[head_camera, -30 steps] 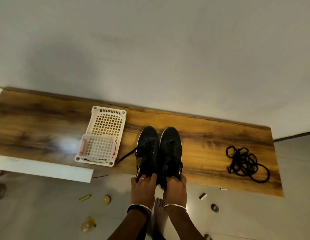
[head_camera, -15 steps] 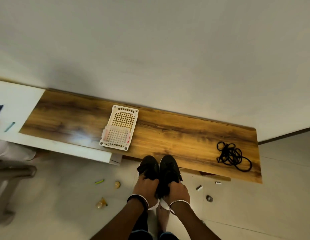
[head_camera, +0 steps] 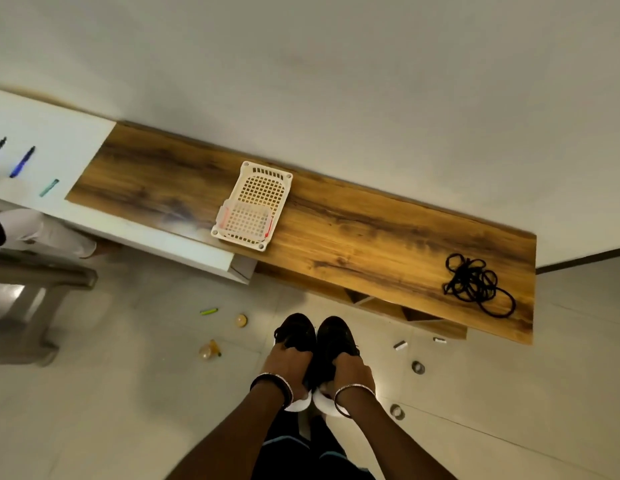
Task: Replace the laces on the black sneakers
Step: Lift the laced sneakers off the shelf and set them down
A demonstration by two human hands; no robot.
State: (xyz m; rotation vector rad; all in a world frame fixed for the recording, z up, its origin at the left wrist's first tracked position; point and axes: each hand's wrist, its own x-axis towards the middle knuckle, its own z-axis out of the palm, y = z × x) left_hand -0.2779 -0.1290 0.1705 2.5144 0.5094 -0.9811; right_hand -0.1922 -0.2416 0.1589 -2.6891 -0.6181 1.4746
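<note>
Basket (head_camera: 253,206) on counter (head_camera: 371,237). Left hand (head_camera: 289,363) grips left sneaker (head_camera: 296,332), right hand (head_camera: 353,370) grips right sneaker (head_camera: 334,336), both held over the floor. Spare laces (head_camera: 475,284) coiled at counter's right end, untouched. Relacing likely not started.

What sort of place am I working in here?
Likely a plain indoor room, home or small office: a wood-grain table against a bare wall, a white desk with pens beside it, and a tiled floor with small litter.
</note>
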